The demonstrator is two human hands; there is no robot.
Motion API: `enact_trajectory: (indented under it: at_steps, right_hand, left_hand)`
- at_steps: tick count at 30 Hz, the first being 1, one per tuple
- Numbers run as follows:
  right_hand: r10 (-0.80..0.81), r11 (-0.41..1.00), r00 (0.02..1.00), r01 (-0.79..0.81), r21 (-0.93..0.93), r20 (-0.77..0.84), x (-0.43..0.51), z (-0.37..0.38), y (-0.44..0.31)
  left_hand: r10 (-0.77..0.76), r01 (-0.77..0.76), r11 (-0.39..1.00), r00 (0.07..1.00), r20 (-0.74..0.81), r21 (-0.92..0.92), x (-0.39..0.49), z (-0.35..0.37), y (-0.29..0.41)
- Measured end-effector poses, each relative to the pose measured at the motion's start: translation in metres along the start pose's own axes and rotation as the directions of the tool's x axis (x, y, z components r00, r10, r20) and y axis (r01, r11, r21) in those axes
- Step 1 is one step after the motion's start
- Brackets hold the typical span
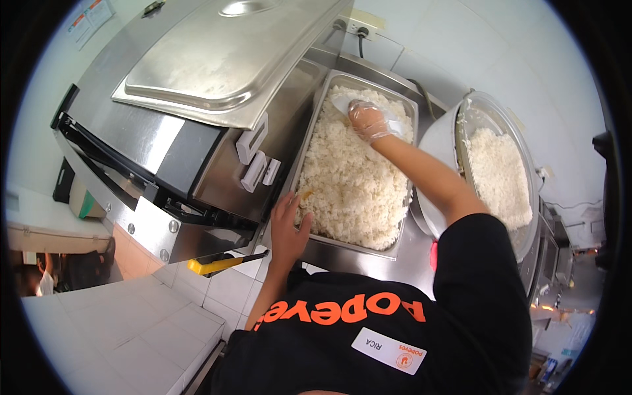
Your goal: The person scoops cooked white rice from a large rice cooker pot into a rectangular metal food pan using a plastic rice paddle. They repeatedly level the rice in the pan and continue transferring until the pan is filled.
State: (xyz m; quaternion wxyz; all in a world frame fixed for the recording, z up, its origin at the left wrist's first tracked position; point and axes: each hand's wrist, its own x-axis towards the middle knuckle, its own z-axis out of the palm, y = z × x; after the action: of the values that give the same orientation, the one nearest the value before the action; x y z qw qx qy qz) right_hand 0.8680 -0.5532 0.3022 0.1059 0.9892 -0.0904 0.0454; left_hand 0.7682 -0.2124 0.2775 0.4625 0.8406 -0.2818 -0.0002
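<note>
A deep rectangular steel pan [356,242] holds a heap of cooked white rice [355,182]. My right hand [368,121], in a clear plastic glove, is closed on a whitish plastic scoop or paddle [396,126] at the far part of the heap; the fingers partly hide it. My left hand [289,222], bare, rests at the near left corner of the pan with fingers and thumb apart. A small yellowish piece [306,195] lies on the rice just beyond it. On the right, a tilted round pot [437,148] holds more rice [496,173].
Left of the pan stands a steel appliance [237,182] with white handles, under a large steel lid [197,54]. A yellow-handled tool [212,264] sticks out near my left forearm. A plugged-in cord [362,42] hangs on the back wall. Something pink [434,256] lies below the pot.
</note>
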Motion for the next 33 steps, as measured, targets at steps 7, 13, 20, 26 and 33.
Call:
enact_trajectory:
  at_steps: [7,13,20,26,33]
  right_hand:
    - [0.165,0.986,0.943,-0.159,0.042,-0.290,0.003,-0.069,0.069]
    - [0.158,0.987,0.927,-0.151,0.046,-0.341,-0.009,-0.052,0.071]
    - [0.209,0.978,0.953,-0.210,0.019,-0.218,0.009,-0.076,0.090]
    - [0.180,0.983,0.946,-0.182,0.018,-0.269,-0.015,-0.123,0.084]
    - [0.285,0.958,0.942,-0.288,0.013,-0.174,-0.051,-0.102,0.047]
  left_hand:
    - [0.071,-0.070,0.997,0.997,-0.018,0.020,0.024,0.016,-0.038]
    - [0.062,-0.061,0.998,0.997,-0.040,0.019,0.027,0.030,-0.044]
    - [0.038,-0.036,0.996,0.999,-0.027,0.077,0.021,0.027,-0.040]
    - [-0.021,0.021,1.000,0.999,-0.025,-0.001,0.025,0.029,-0.037]
    - [0.014,-0.013,0.999,1.000,-0.019,0.039,0.023,0.030,-0.043]
